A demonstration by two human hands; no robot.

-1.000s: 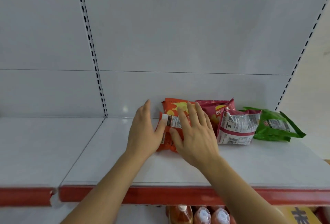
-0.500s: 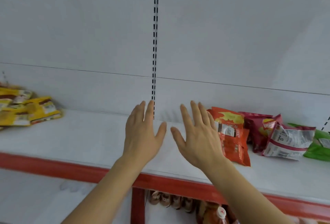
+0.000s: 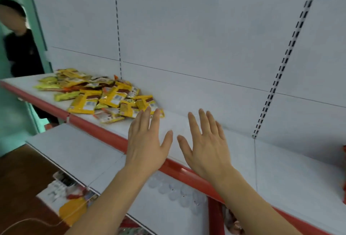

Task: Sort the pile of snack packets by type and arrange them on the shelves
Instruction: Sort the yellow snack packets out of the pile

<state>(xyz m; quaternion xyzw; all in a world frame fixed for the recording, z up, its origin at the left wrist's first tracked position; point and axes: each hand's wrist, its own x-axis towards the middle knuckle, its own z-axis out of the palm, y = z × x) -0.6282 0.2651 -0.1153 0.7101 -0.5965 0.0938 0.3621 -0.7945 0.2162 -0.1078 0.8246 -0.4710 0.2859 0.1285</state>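
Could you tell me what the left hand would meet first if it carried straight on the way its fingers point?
Most likely the near edge of the pile of yellow packets. The left hand is open, its fingertips right beside the nearest packet; depth is unclear, so it might pass just above it towards the back panel.

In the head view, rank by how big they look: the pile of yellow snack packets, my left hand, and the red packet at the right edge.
1. pile of yellow snack packets
2. left hand, though its nearness inflates it
3. red packet, mostly cut off
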